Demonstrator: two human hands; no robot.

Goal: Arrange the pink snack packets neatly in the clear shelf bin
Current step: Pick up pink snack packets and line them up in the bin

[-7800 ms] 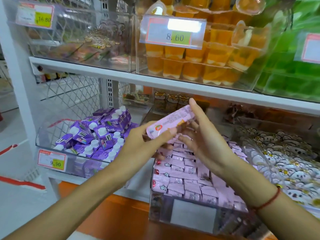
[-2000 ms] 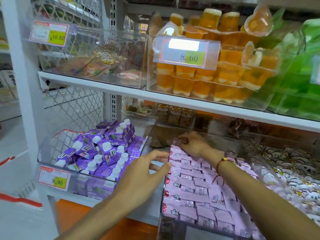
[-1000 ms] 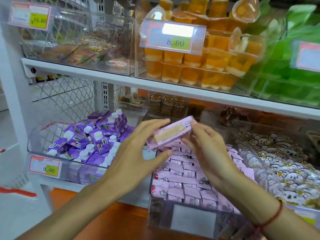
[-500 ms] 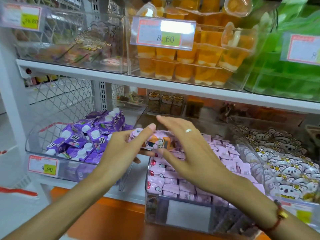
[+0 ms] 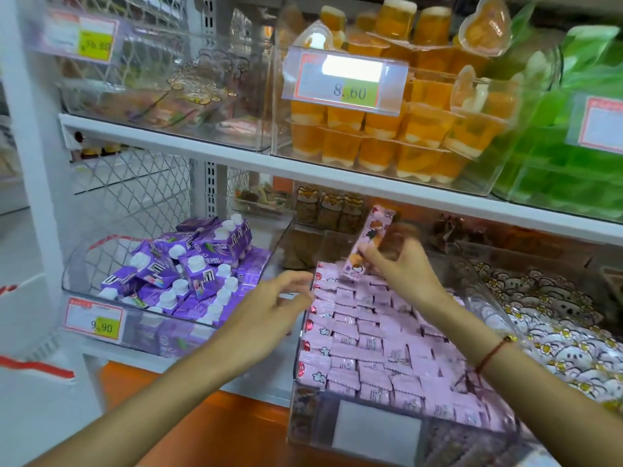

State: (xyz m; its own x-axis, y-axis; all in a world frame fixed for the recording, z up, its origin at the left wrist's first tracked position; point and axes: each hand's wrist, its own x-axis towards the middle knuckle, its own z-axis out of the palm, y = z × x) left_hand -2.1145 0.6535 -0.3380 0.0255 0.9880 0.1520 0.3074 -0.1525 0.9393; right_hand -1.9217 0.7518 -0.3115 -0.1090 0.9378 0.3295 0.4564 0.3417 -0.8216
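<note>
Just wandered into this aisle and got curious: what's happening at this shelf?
A person is tidying pink packets in a clear bin on a shop shelf. The right hand pinches one packet, standing on end over the back rows. The left hand, fingers loose, hovers by the bin's left wall. The rest lie in fairly even rows.

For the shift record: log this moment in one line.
right hand: holds pink packet upright | left hand: open, at clear bin left wall | rows: mostly filled
</note>
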